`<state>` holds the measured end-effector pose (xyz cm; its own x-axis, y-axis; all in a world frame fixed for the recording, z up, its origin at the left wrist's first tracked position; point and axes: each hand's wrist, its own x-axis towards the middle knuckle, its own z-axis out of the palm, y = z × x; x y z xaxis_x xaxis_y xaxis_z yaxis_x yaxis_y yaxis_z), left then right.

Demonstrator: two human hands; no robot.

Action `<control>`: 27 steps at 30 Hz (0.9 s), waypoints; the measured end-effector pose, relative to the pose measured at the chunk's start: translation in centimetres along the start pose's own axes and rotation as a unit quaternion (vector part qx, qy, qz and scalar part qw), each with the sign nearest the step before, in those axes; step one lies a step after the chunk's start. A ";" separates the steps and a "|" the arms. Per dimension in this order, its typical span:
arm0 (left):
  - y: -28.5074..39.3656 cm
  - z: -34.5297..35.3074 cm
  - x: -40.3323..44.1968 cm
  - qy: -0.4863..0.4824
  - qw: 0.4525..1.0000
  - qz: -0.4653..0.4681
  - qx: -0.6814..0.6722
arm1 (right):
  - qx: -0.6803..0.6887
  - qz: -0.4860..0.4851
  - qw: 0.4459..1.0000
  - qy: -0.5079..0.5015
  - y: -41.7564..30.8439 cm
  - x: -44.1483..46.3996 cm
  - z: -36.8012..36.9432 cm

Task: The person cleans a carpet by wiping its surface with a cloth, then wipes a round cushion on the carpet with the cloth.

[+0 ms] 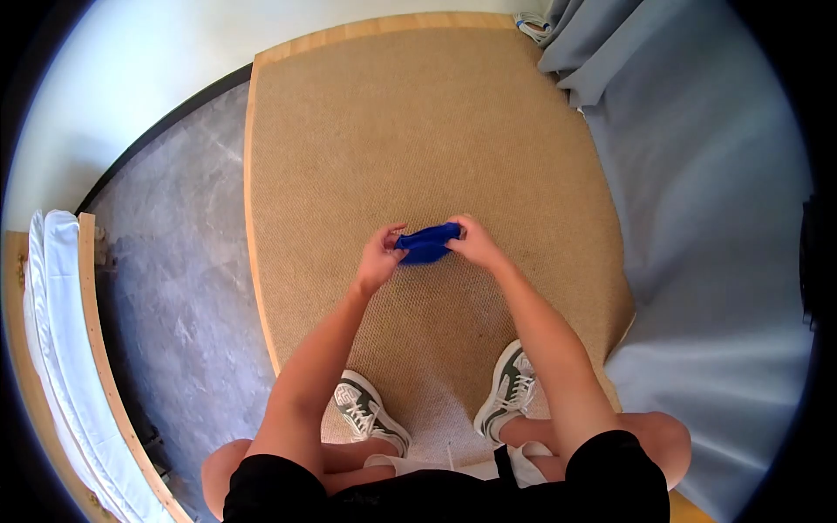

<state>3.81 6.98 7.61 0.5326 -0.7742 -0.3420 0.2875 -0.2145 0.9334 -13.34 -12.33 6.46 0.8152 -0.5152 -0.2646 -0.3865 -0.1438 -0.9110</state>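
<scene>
A small blue cloth item (425, 246) is stretched between my two hands, above the tan woven carpet (418, 131). My left hand (381, 256) grips its left end, with the fingers bent round the edge. At its right upper end, my right hand (474, 241) pinches the fabric between thumb and fingers. The lower part of the cloth hangs between the hands. What exactly the item is, I cannot tell.
My shoes (370, 408) rest on the carpet's near part. Grey curtains (697, 218) hang along the right, with a coiled white cable (533, 28) at the top. A wooden frame (109, 375) with white bedding (65, 296) stands left, beyond grey flooring (183, 261).
</scene>
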 end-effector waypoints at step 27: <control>-5.9 2.1 -0.6 0.129 0.947 -0.081 0.283 | -0.422 -0.273 0.863 0.052 1.2 -2.9 4.7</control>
<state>0.14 7.43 2.57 0.7162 -0.5472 -0.4332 -0.0511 -0.6601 0.7494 -14.08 -7.04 4.67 0.9488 -0.2426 0.2024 -0.1687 -0.9306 -0.3248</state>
